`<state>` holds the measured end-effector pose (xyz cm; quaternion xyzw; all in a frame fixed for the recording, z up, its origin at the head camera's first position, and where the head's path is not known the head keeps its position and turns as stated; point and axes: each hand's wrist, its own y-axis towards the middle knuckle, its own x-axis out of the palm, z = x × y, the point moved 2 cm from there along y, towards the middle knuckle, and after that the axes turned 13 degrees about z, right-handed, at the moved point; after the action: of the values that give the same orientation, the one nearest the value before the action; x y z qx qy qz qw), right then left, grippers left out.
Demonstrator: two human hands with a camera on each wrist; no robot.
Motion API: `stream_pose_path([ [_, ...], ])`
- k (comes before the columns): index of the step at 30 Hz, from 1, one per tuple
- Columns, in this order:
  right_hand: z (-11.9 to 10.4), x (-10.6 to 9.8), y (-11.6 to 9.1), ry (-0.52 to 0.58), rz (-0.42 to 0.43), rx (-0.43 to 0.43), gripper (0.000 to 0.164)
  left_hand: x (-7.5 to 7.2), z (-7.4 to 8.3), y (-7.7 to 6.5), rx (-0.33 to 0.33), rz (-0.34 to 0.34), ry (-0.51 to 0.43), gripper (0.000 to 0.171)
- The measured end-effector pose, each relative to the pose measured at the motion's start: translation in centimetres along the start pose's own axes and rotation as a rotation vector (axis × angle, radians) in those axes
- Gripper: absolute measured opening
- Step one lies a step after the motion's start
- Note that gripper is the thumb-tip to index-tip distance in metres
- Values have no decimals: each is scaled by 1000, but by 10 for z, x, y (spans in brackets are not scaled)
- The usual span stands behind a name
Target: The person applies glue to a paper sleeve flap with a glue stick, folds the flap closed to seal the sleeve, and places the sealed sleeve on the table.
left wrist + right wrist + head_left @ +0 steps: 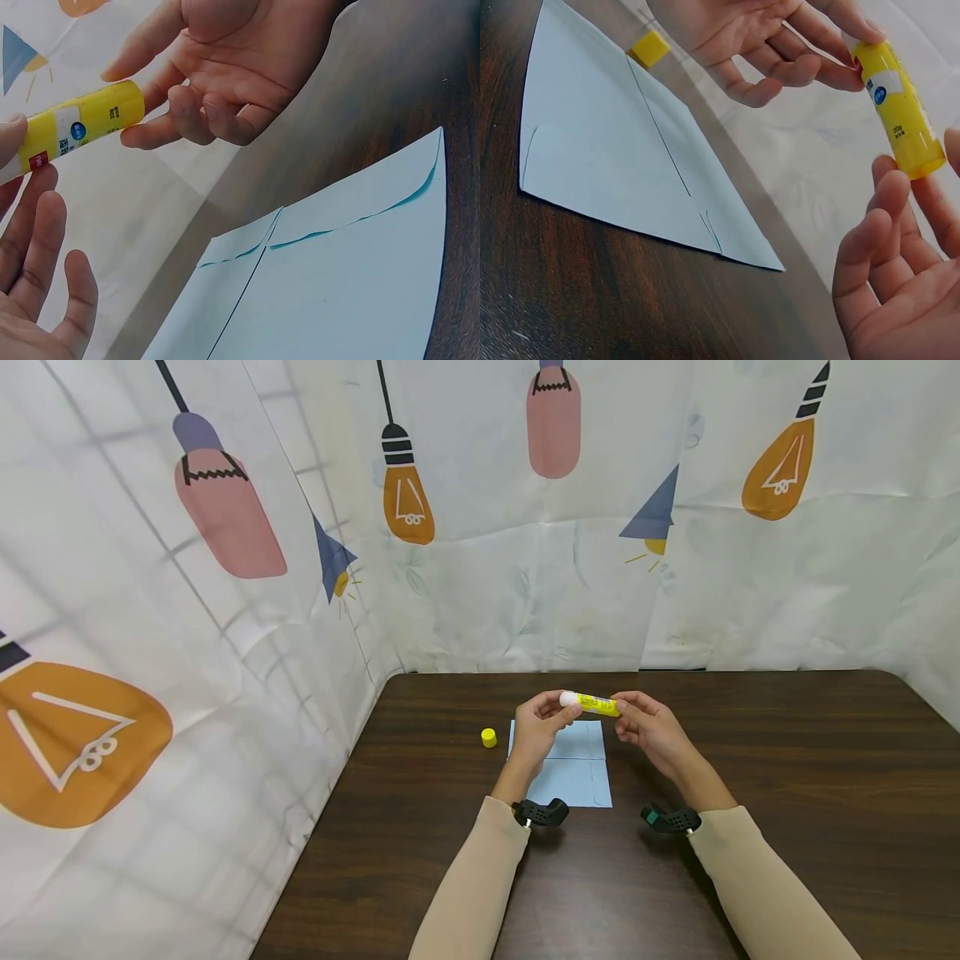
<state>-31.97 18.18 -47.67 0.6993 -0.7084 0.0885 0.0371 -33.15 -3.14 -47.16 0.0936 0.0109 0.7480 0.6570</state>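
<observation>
A yellow glue stick (598, 704) with a white end is held level above the table between both hands. My left hand (534, 732) pinches it near the white end, thumb on the near side. At the yellow base, my right hand (656, 737) holds it between thumb and fingertips; its other fingers are loosely bent in the right wrist view. Below lies light-blue paper (572, 783), crossed by a dark line, with thin curved teal lines near one edge in the left wrist view. The yellow cap (489, 738) stands off the stick, left of the paper.
The dark brown wooden table (810, 793) runs back to a white curtain (480, 602) printed with lamps and bulbs. That curtain also hangs along the table's left side. Black bands (542, 812) circle both wrists over beige sleeves.
</observation>
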Motion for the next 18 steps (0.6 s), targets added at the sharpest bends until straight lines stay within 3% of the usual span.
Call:
stream_pose_path([
  [6,2,0,0,-15,-52,36,26,0,0,0,3,-20,1,31],
  [18,1,1,1,-49,-35,47,25,-1,1,-1,-11,-45,28,32],
])
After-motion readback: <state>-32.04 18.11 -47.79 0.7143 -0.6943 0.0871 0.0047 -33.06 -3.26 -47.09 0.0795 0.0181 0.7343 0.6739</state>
